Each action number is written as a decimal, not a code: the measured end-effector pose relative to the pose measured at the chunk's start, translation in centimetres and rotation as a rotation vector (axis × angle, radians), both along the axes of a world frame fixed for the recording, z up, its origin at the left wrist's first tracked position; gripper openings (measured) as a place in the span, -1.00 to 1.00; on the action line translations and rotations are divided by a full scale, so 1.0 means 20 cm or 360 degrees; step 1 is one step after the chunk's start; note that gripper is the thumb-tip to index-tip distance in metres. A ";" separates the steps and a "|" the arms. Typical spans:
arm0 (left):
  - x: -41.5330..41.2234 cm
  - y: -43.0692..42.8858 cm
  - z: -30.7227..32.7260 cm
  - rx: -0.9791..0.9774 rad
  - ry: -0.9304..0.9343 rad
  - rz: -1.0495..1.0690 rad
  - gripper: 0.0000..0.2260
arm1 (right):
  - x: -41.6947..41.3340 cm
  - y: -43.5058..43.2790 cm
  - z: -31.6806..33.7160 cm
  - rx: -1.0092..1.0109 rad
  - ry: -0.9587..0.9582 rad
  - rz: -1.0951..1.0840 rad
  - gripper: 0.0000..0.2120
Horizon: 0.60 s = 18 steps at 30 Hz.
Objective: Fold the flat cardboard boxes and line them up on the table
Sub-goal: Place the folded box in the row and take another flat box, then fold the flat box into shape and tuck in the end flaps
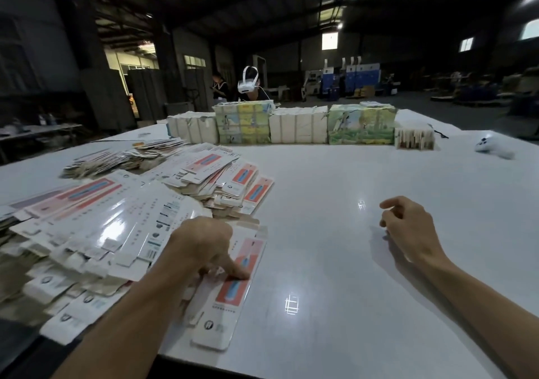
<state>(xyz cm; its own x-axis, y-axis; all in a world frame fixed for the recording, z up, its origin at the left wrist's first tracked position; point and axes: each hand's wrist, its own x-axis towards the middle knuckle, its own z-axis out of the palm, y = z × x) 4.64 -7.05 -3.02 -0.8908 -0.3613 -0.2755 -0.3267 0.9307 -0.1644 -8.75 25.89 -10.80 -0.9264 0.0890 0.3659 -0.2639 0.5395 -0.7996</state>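
Two bare hands are over the white desk (pixel 350 276). The left hand (pixel 201 241), at 7 o'clock, presses one outstretched finger on the red panel of a flat box (pixel 230 300) that lies along the desk's near edge. Its other fingers are bent under the palm, and I cannot tell whether they grip the card. The right hand (pixel 408 227), at 4 o'clock, hovers just above the desk with fingers apart, loosely curled and holding nothing. A sprawling pile of flat boxes (pixel 96 227) fills 9 o'clock, touching the left forearm. At 12 o'clock a row of stacked bundles (pixel 297 127) runs across the far side, with a person in a white headset (pixel 248 87) behind it. A white controller (pixel 493 146) lies at 2 o'clock.
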 end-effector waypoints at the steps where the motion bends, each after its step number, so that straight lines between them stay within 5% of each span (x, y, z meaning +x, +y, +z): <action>1: -0.01 -0.01 0.00 0.0034 -0.0004 0.0031 -0.26 | 0.00 0.00 0.00 -0.0016 -0.0006 -0.0001 -0.81; 11: -0.07 -0.08 -0.03 0.0288 -0.0078 -0.0033 -0.20 | -0.01 0.01 -0.01 -0.0081 -0.0046 0.0024 -0.78; 16: -0.06 -0.08 0.10 0.0917 -0.0190 -0.0364 -0.67 | -0.01 0.01 -0.02 -0.0090 -0.0063 0.0035 -0.78; 18: -0.06 -0.07 0.15 0.1179 -0.0089 -0.0477 -0.68 | -0.02 0.02 -0.02 -0.0095 -0.0059 0.0047 -0.78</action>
<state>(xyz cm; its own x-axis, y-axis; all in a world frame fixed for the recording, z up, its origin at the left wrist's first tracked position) 3.37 -8.40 -0.09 -0.8988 0.1854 -0.3971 -0.0550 0.8512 0.5219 -9.10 26.25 -11.26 -0.9417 0.0820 0.3263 -0.2489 0.4829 -0.8395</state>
